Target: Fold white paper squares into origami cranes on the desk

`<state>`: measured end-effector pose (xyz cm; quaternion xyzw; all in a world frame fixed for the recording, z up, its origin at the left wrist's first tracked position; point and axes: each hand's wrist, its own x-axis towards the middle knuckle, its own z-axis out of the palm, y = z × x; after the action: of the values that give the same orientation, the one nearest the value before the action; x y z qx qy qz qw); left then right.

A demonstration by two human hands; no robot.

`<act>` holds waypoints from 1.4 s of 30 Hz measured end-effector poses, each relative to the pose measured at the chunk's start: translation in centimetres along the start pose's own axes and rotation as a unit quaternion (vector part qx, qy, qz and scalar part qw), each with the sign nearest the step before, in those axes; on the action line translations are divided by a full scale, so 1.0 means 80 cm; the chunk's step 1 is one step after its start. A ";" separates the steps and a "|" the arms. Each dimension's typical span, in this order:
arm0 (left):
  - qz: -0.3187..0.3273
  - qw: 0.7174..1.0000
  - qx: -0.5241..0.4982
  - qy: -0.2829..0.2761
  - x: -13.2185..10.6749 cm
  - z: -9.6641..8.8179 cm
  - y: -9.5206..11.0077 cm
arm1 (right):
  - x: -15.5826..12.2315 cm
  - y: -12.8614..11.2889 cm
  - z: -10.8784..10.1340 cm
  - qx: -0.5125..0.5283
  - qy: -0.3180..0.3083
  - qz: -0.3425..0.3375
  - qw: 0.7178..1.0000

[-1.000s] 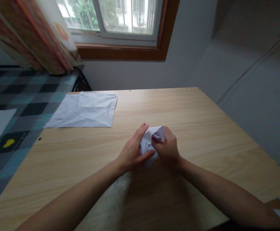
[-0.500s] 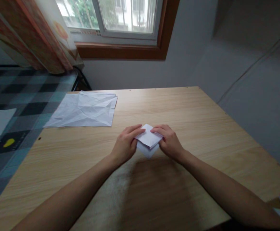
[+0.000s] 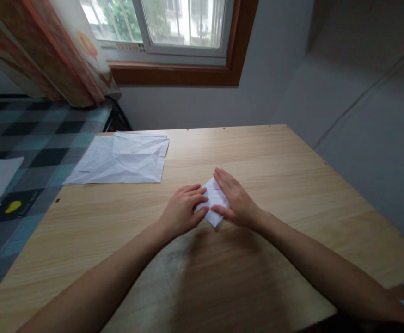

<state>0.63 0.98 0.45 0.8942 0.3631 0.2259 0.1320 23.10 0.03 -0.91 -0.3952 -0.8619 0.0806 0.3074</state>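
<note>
A small folded white paper (image 3: 214,213), diamond-shaped, lies flat on the wooden table (image 3: 292,185) with one corner towards me. Over its left side rests my left hand (image 3: 185,207), fingers spread and the fingertips touching the paper. My right hand (image 3: 238,199) covers the right side, its fingers stretched along the upper right edge and its thumb apart on the lower part. Neither hand grips the paper. The left and right corners of the paper are hidden under my hands.
Creased white sheets (image 3: 125,159) lie at the table's back left. A checked cloth surface (image 3: 49,138) adjoins on the left, bearing white paper (image 3: 1,182) and a dark item with a yellow spot (image 3: 14,206). Behind the table are a wall, window (image 3: 184,27) and curtain (image 3: 63,51).
The lifted front flap of the folded paper now lies flat. Both hands have gone from holding its side corners to lying on top, the right one reaching further up along the edge.
</note>
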 end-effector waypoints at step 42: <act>-0.031 0.984 0.147 -0.095 -0.008 -0.003 0.001 | -0.019 0.003 -0.011 -0.037 -0.108 -0.006 0.993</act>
<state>0.12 0.48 0.46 0.9097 0.4056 0.0801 0.0393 24.57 -0.99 -0.99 -0.3904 -0.8946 0.0886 0.1985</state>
